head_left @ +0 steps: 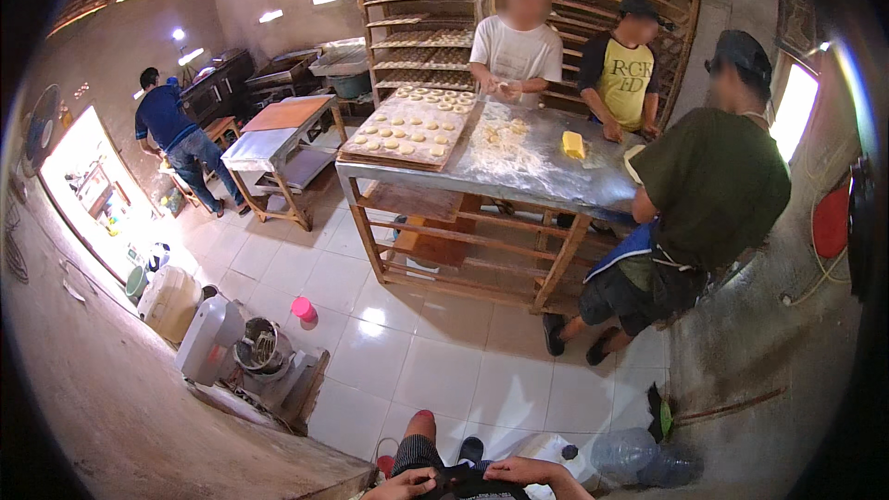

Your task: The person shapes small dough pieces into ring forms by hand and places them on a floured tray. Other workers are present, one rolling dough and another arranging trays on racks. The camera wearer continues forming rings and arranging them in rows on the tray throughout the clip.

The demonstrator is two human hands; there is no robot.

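At the lower edge, my left hand [410, 484] is curled, its thumb against the fingers, beside the dark cloth [470, 483] over my lap. On the other side of that cloth lies my right hand [523, 471], its fingers pressed together and pointing inward. Whatever either hand pinches is too small and dark to make out. Below them show my knee in dark shorts [417, 449] and a dark shoe [471, 450] on the tiles.
Three people stand round a floured metal table [593, 181] with a tray of dough pieces [407, 134] and a yellow block [573, 144]. Behind are tray racks [421, 39]. Left stand a mixer [208, 343] and pink container [304, 309]; right, clear plastic bottles [625, 454]. Another person works far left.
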